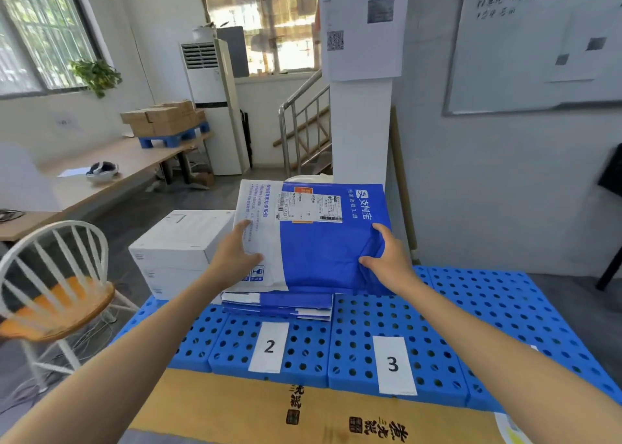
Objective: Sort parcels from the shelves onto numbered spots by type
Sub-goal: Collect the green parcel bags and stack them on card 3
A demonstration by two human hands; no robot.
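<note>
A blue and white mailer bag (316,238) with a shipping label lies on top of a stack of like mailers (279,304) behind the paper label "2" (269,346) on the blue perforated platform (488,312). My left hand (235,253) grips its white left edge. My right hand (383,256) pinches the blue near-right corner, which is crumpled. The label "3" (393,364) marks a bare spot to the right. Two stacked white boxes (178,251) stand at the platform's left end.
A brown cardboard box (303,410) lies just in front of the platform. A white chair with an orange seat (57,295) stands to the left. A long table (111,171) with cardboard boxes (165,117) runs along the left wall. A white pillar (361,133) rises behind the platform.
</note>
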